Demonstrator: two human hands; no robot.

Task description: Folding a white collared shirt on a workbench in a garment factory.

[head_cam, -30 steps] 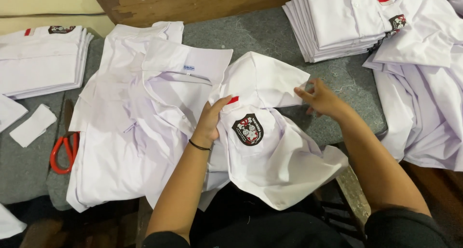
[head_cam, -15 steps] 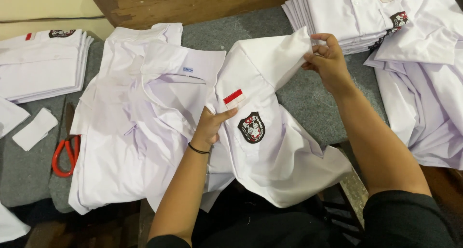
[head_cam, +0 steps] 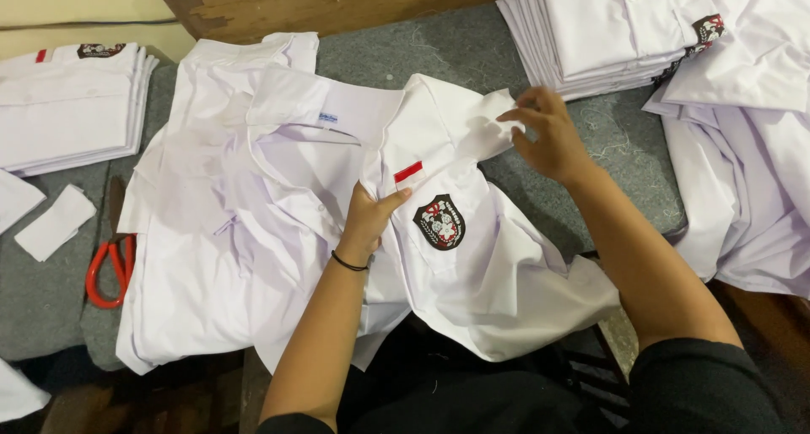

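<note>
A white uniform shirt [head_cam: 472, 265] with a dark crest badge [head_cam: 440, 221] and a small red-and-white flag patch [head_cam: 408, 172] lies rumpled on the grey table in front of me. My left hand [head_cam: 369, 215] pinches its front edge just left of the badge. Up and to the right, my right hand [head_cam: 548, 134] grips a folded part of the same shirt near the collar. Under it lies a spread pile of more white shirts [head_cam: 228, 206].
Folded white shirts are stacked at the back right [head_cam: 607, 29] and the far left [head_cam: 67, 105]. Loose white shirts [head_cam: 751, 172] hang over the right edge. Red-handled scissors [head_cam: 108, 269] and a white cloth piece [head_cam: 55, 223] lie at left. Grey felt covers the table [head_cam: 422, 50].
My right hand has lowered the lifted part of the shirt back down toward the table and moved left. My left hand has kept its hold beside the badge.
</note>
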